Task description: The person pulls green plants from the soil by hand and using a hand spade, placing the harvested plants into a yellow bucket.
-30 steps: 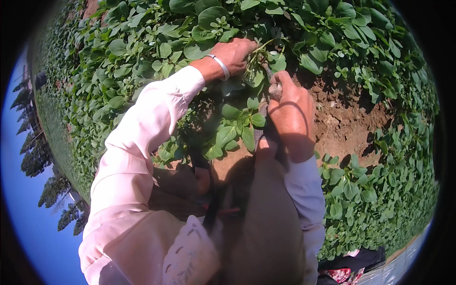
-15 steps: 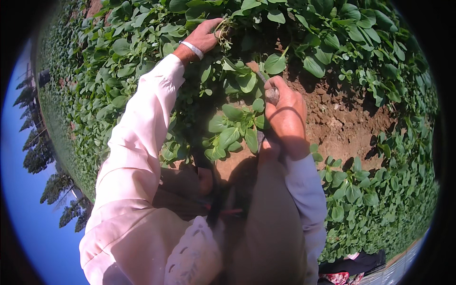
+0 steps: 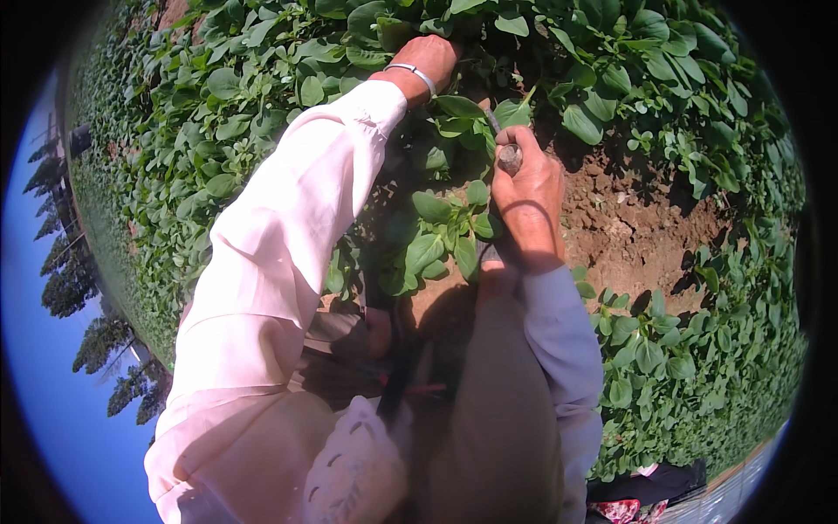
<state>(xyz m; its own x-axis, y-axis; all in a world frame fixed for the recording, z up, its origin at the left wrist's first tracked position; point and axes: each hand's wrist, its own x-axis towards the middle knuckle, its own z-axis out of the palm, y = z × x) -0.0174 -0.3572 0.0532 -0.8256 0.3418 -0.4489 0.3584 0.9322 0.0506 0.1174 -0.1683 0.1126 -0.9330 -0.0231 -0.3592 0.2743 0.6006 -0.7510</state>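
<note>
while your right hand clenches the brown, round-ended tool handle right of centre, likely stiff, best held there, your left hand, far among oval green leaves, hides its openness and hold.

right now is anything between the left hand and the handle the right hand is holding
Yes, as seen from above: green leaves lie between the left hand and the tool handle in the right hand. The left fingertips are out of sight, so I can't tell what they touch.
</note>
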